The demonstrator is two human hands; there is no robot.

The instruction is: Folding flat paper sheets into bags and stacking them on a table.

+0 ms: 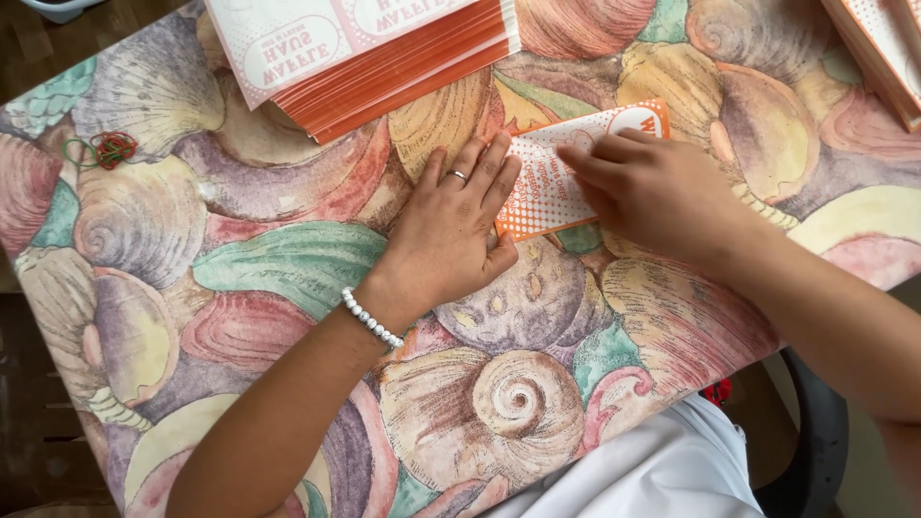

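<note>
Nearest the camera, both forearms reach up over the bench (288, 269), which is covered in a cloth printed with large seashells. Just beyond the wrists, the left hand (451, 235) lies flat, its fingers (484, 173) straight and close together, pressing down the left end of a small orange-and-white paper sleeve (552, 177). The right hand (657, 192) rests on the sleeve's right part, its fingers (595, 158) bent and pointing left, their tips pressed down on the paper rather than gripping it. The sleeve lies flat between the two hands, its long axis running from lower left to upper right, so it sits directly under both sets of fingertips, with neither hand clearly nearer. Farther back, a thick stack of similar orange-edged sleeves (384, 58) lies well apart from the hands, another pile (878, 48) shows at the far right corner, and rubber bands (106, 149) lie far left.
</note>
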